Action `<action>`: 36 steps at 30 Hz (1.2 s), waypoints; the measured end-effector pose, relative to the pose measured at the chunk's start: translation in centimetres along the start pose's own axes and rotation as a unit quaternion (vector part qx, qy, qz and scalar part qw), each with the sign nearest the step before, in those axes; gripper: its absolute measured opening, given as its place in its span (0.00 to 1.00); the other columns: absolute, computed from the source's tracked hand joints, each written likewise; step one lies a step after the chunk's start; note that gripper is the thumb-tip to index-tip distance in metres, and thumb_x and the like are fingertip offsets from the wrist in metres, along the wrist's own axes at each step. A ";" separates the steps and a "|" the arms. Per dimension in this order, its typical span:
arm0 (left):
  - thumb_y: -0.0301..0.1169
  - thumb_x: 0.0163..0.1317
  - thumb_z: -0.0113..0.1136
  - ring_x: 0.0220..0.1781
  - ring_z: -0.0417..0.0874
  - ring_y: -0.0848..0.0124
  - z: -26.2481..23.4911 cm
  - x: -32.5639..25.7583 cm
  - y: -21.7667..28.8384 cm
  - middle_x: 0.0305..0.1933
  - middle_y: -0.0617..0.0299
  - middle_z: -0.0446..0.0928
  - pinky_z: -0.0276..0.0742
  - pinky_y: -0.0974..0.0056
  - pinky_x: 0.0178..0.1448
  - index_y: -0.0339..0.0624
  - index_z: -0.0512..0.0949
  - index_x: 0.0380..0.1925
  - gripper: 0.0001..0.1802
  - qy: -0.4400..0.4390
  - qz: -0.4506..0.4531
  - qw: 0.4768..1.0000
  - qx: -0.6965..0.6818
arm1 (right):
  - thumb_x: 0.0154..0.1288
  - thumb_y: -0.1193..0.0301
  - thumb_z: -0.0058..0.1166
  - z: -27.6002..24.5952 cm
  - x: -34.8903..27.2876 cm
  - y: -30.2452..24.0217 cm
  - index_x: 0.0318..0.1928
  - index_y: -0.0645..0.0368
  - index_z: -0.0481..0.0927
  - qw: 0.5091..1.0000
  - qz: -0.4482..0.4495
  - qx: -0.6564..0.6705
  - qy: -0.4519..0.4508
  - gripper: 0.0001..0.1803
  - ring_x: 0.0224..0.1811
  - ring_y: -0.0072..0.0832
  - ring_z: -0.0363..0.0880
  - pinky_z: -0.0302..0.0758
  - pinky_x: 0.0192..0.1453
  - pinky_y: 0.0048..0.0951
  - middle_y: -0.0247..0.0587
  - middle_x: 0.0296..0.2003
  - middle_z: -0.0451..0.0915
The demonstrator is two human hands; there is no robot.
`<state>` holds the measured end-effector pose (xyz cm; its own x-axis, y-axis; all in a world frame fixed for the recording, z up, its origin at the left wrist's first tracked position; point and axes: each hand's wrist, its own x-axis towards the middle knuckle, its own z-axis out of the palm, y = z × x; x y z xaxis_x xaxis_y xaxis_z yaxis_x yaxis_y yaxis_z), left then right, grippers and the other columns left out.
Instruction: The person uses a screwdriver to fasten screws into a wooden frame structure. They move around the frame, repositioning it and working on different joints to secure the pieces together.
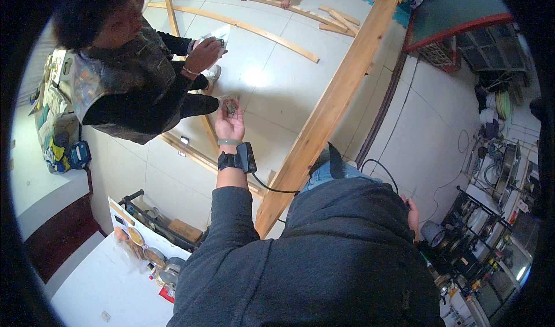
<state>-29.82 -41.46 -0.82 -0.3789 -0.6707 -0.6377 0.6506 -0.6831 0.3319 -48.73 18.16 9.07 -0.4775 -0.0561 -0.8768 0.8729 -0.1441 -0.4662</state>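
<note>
Grey-brown small bits (231, 106), too small to tell apart, sit in your left hand (229, 122), at about 11 o'clock from frame centre. Palm up, fingers loosely cupped around the bits, not clenched. On that wrist: a pale green band (229, 142) and a black strap with a boxy black device (238, 159), a black cable (272, 187) running off it toward 4 o'clock. Grey sleeve (231, 223) below.

Your right hand (412, 214) shows at 4 o'clock, mostly hidden behind your grey jacket; cannot tell whether it grips anything.

Just past your left hand, at 10 o'clock, a second person in a dark patterned top (124, 75) faces you, one hand (202, 54) raised and holding a small pale packet (215, 38), near your palm but not touching it.

Long wooden beam (329, 110) runs from 1 o'clock down to 6 o'clock, beside your left forearm. Thinner wood strips (254, 29) lie on the white tiled floor (277, 90) at 12 o'clock, with a third person's hands (285, 2) on them at the top edge. White table (98, 286) at 8 o'clock with a rack of round tins (153, 255) at its edge. Cluttered black metal shelves (480, 234) at 4 o'clock.
</note>
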 end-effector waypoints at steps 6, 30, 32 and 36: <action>0.35 0.66 0.45 0.32 0.77 0.74 0.8 -7.1 -2.5 0.33 0.63 0.76 0.74 0.73 0.33 0.43 0.72 0.39 0.10 0.069 -0.146 0.977 0.140 | 0.66 0.63 0.42 -2.5 1.0 0.6 0.45 0.67 0.73 0.999 -0.020 -0.023 0.031 0.18 0.37 0.26 0.73 0.69 0.46 0.24 0.36 0.33 0.75; 0.33 0.66 0.39 0.47 0.73 0.73 2.4 3.8 2.5 0.44 0.65 0.72 0.68 0.70 0.51 0.42 0.68 0.48 0.14 -0.045 0.120 0.907 0.402 | 0.66 0.62 0.41 -3.0 0.4 0.7 0.45 0.62 0.74 0.998 0.004 -0.017 0.062 0.17 0.23 0.18 0.64 0.66 0.30 0.19 0.29 0.27 0.74; 0.34 0.67 0.35 0.54 0.68 0.71 0.7 5.2 2.8 0.52 0.63 0.67 0.63 0.66 0.57 0.42 0.63 0.56 0.19 -0.105 0.254 0.713 0.645 | 0.67 0.63 0.41 -3.9 0.6 1.2 0.45 0.63 0.74 0.999 0.001 -0.005 0.050 0.17 0.23 0.18 0.65 0.66 0.30 0.19 0.29 0.28 0.74; 0.37 0.67 0.34 0.57 0.65 0.71 0.6 5.9 2.5 0.54 0.63 0.66 0.61 0.64 0.58 0.46 0.61 0.59 0.21 -0.093 0.181 0.857 0.473 | 0.67 0.64 0.40 -4.7 0.8 1.8 0.44 0.64 0.75 0.999 0.003 0.014 0.036 0.17 0.24 0.18 0.66 0.66 0.30 0.18 0.30 0.28 0.75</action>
<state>-30.78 -47.29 -3.31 -0.4208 -0.8623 -0.2816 -0.0432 -0.2910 0.9557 -47.05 22.47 6.96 -0.4623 0.0143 -0.8866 0.8723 -0.1723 -0.4576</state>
